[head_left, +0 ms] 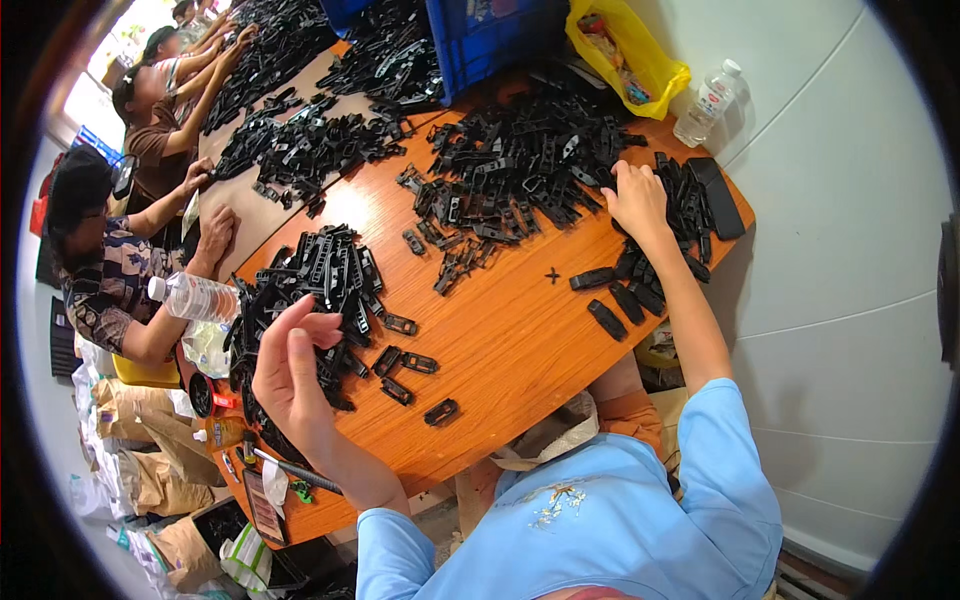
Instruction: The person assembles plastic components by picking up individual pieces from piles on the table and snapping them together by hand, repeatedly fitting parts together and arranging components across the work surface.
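Observation:
My left hand (297, 372) is raised above the near left pile of black plastic parts (335, 268). Its fingers are loosely bent, with the thumb apart and nothing seen between them. At the right, my right hand (640, 203) reaches to the edge of the large heap of black plastic parts (530, 150). Its fingers curl down together; what they hold, if anything, is hidden. Beside that wrist lies a group of darker, closed-looking black pieces (627, 298). Several single frame-like parts, one a black oblong piece (440, 412), lie between me and the left pile.
A clear bottle (708, 105), a yellow bag (640, 60) and a black phone (716, 198) sit at the right edge. Another bottle (197, 297) lies on the left. A blue crate (490, 45) stands behind the heap. Other people work along the left side.

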Demonstrator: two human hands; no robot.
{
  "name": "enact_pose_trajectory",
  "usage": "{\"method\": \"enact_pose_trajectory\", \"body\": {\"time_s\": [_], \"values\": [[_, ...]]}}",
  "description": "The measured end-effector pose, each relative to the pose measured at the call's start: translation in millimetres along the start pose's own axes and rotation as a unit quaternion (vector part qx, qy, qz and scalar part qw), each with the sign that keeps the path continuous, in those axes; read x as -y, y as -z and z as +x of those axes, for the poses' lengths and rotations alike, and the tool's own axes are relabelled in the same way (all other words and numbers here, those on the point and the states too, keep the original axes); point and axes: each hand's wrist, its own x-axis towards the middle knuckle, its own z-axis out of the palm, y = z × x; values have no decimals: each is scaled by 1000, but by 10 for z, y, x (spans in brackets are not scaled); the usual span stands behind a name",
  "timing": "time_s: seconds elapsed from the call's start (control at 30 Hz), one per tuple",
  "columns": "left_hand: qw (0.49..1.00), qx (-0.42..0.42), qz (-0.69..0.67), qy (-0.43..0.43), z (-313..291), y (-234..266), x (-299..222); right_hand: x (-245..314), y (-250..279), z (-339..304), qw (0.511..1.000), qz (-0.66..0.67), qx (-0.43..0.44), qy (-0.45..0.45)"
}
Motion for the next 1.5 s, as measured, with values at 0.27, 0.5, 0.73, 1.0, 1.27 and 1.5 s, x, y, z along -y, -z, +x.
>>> {"method": "enact_pose_trajectory", "body": {"time_s": [0.27, 0.5, 0.73, 1.0, 1.27, 1.5], "values": [[993, 73, -19, 95, 36, -172, 41, 16, -78, -9, 905, 410, -9, -111], [971, 219, -13, 89, -2, -629, 441, 1084, 767, -630, 716, 645, 265, 38], [959, 228, -19, 171, 23, -509, 454, 1568, 774, -765, 634, 710, 306, 19], [982, 85, -58, 160, 180, -218, 461, 1795, 450, -1559, 822, 519, 87, 218], [990, 73, -31, 120, 210, -149, 450, 2078, 204, -1847, 840, 381, 77, 378], [977, 98, -99, 161, 204, -227, 453, 2019, 170, -1768, 816, 445, 121, 349]]}}
